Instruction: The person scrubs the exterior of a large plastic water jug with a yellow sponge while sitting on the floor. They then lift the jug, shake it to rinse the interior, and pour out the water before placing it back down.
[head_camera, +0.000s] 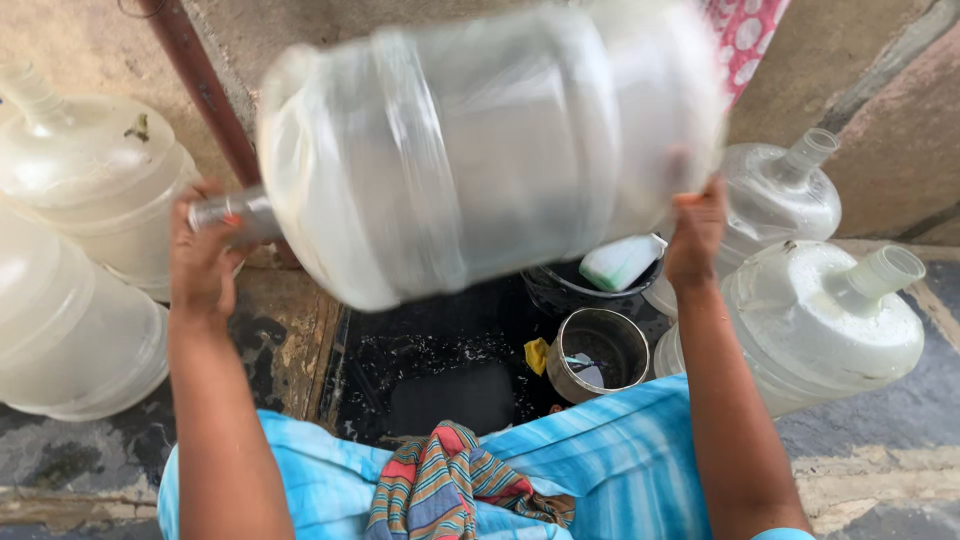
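I hold a large clear plastic water jug (480, 150) sideways in the air, blurred by motion. My left hand (205, 255) grips its narrow neck at the left. My right hand (695, 235) presses against its base at the right. Below the jug lies a wet black drain pit (430, 360).
More empty water jugs stand around: two at the left (95, 170) (65, 330) and two at the right (790, 195) (835, 320). A black bowl (560, 290) holds a green-white sponge (620, 262). A round metal pot (598, 352) sits beside it. A rusty pipe (205, 85) runs up the wall.
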